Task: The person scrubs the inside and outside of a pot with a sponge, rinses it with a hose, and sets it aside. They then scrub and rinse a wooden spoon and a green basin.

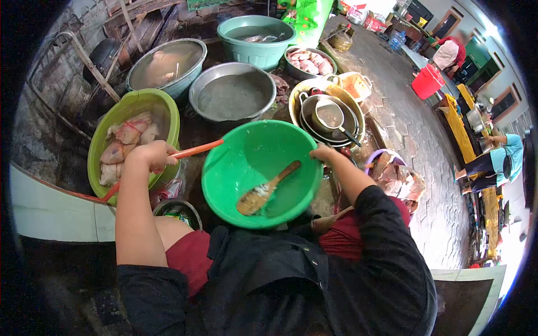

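My left hand (pixel 155 156) is closed around an orange hose (pixel 197 149), whose end points at a green basin (pixel 224 173). The rest of the hose runs down to the left, across a lime-green tub (pixel 172 120) that holds pale meat (pixel 130 130). With my right hand (pixel 323 154) I grip the right rim of the green basin, which is tilted towards me above my lap. Inside the basin lies a wooden paddle (pixel 256 199) with a wide, worn blade and some water around it.
Behind stand a grey metal basin (pixel 231 95) of cloudy water, a teal tub (pixel 256 53) and a blue tub (pixel 180 84). Stacked pots (pixel 330 115) and a purple container (pixel 381 154) with meat are right. Two people (pixel 507 159) are farther off, near a red bucket (pixel 428 82).
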A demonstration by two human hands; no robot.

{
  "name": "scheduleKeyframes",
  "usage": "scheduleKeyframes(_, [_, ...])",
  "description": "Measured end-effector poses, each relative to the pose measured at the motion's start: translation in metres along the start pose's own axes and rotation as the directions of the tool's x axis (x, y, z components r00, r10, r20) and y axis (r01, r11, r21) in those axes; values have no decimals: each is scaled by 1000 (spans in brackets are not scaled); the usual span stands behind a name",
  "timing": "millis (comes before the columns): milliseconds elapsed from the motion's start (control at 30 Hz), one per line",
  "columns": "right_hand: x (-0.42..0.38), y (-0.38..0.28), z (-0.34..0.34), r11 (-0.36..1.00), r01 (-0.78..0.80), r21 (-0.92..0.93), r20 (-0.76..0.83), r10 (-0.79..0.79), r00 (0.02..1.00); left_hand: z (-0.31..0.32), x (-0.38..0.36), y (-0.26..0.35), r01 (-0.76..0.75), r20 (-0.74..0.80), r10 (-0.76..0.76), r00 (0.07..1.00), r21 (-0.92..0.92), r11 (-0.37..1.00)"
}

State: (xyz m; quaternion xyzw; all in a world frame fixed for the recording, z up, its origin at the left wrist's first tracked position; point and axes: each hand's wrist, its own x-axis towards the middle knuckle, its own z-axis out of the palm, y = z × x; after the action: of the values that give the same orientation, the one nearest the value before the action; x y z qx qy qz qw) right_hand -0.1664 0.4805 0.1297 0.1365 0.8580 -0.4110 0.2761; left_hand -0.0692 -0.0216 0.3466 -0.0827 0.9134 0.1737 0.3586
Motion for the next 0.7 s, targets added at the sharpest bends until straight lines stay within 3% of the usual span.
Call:
scheduleKeyframes(67, [28, 31, 39, 989, -146, -15, 64, 147, 987, 1, -8, 4, -7, 28, 5, 1000, 67, 998])
scheduleKeyframes(100, [16, 34, 63, 977, -208, 53, 4, 208, 978, 1, -8, 4, -2, 34, -1, 999, 71, 997])
scheduleKeyframes(200, [8, 45, 112, 964, -266, -7, 49, 266, 963, 6, -5, 3, 0, 79, -6, 997, 64, 998])
scheduleKeyframes(267, [22, 52, 126, 969, -189, -157, -154, 165, 974, 9, -3, 3, -100, 143, 92, 985, 45, 994])
scheduleKeyframes(300, [-3, 33, 123, 974, -93, -208, -388, 5, 921, 12, -2, 4, -89, 149, 82, 985, 43, 995])
scheduleKeyframes(367, [-43, -15, 109, 898, -78, -434, -550, -195, 812, 13, 1, 6, -179, 118, 169, 979, 75, 981])
scheduleKeyframes(433, [-15, -18, 111, 801, 335, -496, -468, -572, 674, 15, 3, 5, -177, 116, 170, 979, 56, 983])
scheduleKeyframes(467, [-8, -19, 118, 800, 338, -496, -458, -572, 680, 17, 4, 3, -278, 67, 273, 960, 85, 957])
scheduleKeyframes(500, [-7, -30, 133, 781, 420, -462, -328, -590, 738, 18, 7, -1, -371, 18, 372, 928, 118, 921])
scheduleKeyframes(533, [-9, -44, 148, 763, 497, -413, -189, -605, 773, 19, 14, -7, -349, 24, 349, 937, 55, 935])
scheduleKeyframes(567, [-11, -59, 160, 759, 506, -409, -176, -610, 772, 18, 19, -14, -336, 22, 335, 942, 50, 941])
scheduleKeyframes(600, [-16, -75, 171, 916, 400, -37, -81, -401, 912, 17, 18, -13, -381, 28, 380, 925, 39, 924])
scheduleKeyframes(633, [-15, -86, 183, 936, 165, 310, 103, -205, 973, 17, 16, -13, -426, 35, 425, 905, 28, 904])
scheduleKeyframes(667, [-10, -92, 197, 937, 164, 309, 114, -207, 972, 16, 15, -14, -445, 42, 444, 895, 50, 894])
scheduleKeyframes(700, [2, -91, 214, 818, 37, 574, 197, -182, 963, 16, 12, -15, -437, 45, 435, 899, 48, 898])
